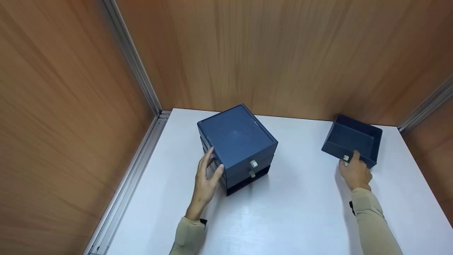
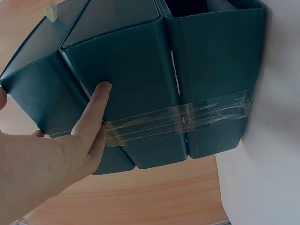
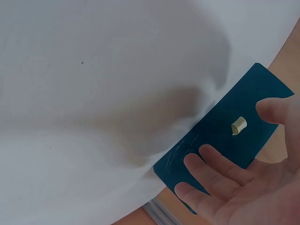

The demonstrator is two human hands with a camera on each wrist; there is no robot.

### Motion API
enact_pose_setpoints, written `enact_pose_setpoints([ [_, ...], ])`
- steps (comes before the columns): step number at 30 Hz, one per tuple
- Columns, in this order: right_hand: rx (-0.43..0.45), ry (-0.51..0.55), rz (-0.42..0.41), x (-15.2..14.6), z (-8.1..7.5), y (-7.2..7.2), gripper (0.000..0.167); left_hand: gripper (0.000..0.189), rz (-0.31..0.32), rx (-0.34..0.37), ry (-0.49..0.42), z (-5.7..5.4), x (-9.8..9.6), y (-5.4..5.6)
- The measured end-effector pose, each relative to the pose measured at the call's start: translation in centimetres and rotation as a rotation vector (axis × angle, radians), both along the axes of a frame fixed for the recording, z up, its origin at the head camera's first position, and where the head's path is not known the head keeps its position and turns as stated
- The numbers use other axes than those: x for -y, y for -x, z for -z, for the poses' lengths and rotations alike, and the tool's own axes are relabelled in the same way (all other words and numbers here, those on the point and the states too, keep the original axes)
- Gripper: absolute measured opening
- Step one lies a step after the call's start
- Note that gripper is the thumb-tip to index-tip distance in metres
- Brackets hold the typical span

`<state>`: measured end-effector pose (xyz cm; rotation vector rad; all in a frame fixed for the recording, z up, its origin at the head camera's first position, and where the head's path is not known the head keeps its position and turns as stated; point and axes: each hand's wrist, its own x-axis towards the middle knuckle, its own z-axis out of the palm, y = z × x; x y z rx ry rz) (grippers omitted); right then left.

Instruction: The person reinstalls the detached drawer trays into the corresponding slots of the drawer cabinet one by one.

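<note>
A dark blue drawer cabinet (image 1: pixel 236 136) of three tiers stands at mid-table, turned at an angle. Its upper two tiers have fronts with small pale pull tabs (image 1: pixel 253 163); the lowest is a dark hollow opening. My left hand (image 1: pixel 205 182) touches the cabinet's left side and top edge with extended fingers, one fingertip flat on the side wall (image 2: pixel 136 89). At the far right, a loose blue drawer (image 1: pixel 354 138) lies with its hollow up. My right hand (image 1: pixel 355 173) pinches its front wall, index finger over the rim, thumb and other fingers on the front panel (image 3: pixel 220 126) around the tab.
Clear tape (image 2: pixel 178 119) runs across the side of the tiers. The white table (image 1: pixel 283 219) meets wood-grain panels (image 1: pixel 283 53) at the back and both sides. A metal rail (image 1: pixel 131 180) lines the left edge; the loose drawer is close to the back panel.
</note>
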<state>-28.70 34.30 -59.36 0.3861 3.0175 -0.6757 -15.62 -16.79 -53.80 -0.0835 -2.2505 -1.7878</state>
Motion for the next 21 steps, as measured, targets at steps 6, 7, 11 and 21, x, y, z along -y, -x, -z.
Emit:
enact_pose_setpoints([
  [6,-0.04,-0.044,0.035,0.0,-0.1,-0.4,0.074,0.066,0.001,-0.009,-0.002,0.2,0.1,0.0],
  [7,-0.042,-0.047,0.043,0.1,-0.2,-0.5,0.074,0.065,0.0,-0.011,-0.002,0.2,0.1,0.0],
  [11,-0.034,-0.056,0.07,0.0,-0.3,-0.6,0.077,0.065,-0.005,-0.012,-0.002,0.2,0.1,0.0],
  [21,-0.109,-0.027,0.096,-0.4,0.4,-2.0,0.08,0.066,0.001,0.0,-0.003,0.2,0.0,0.2],
])
